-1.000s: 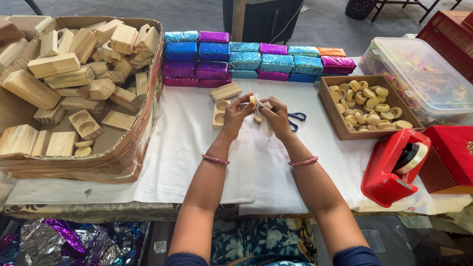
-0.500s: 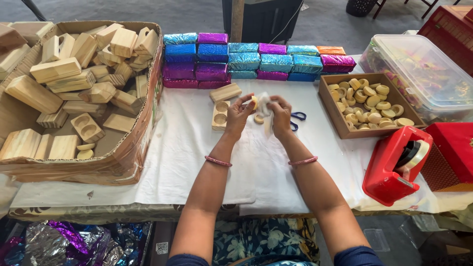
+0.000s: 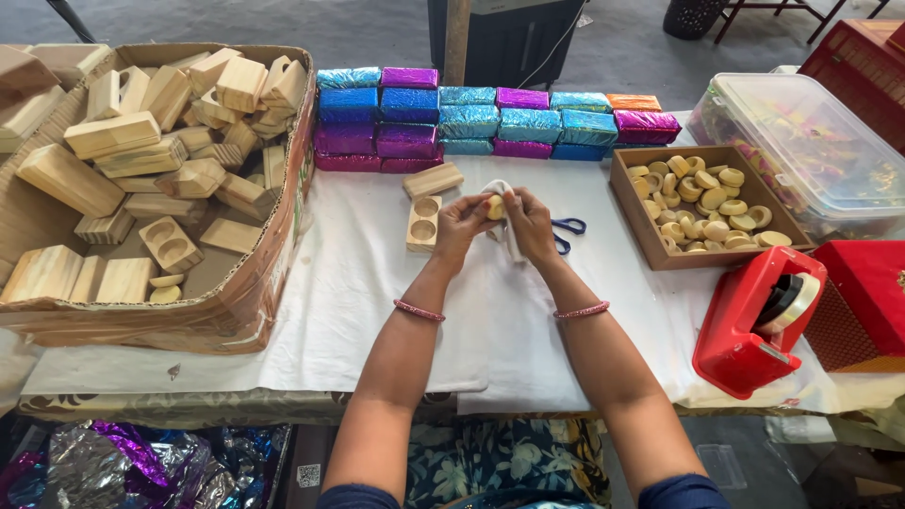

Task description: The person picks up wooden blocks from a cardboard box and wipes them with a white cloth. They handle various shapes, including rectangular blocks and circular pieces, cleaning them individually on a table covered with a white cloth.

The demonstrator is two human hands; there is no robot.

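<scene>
My left hand [image 3: 462,223] and my right hand [image 3: 528,222] meet over the white table cover, both pinching a small round yellowish piece [image 3: 494,206] wrapped partly in white tissue [image 3: 510,240]. Just left of my left hand lies a wooden block with two round hollows [image 3: 423,222], and a plain wooden block [image 3: 433,179] lies behind it. Blue-handled scissors [image 3: 568,230] peek out right of my right hand.
A big cardboard box [image 3: 273,273] of wooden blocks fills the left. Foil-wrapped blocks [image 3: 471,121] are stacked along the back. A brown tray [image 3: 650,254] of round yellowish pieces, a clear lidded tub [image 3: 811,151], a red tape dispenser [image 3: 754,320] and a red box [image 3: 863,302] stand at the right.
My hands stayed together at the same spot, turning the small piece and tissue between the fingers. Nothing else moved.
</scene>
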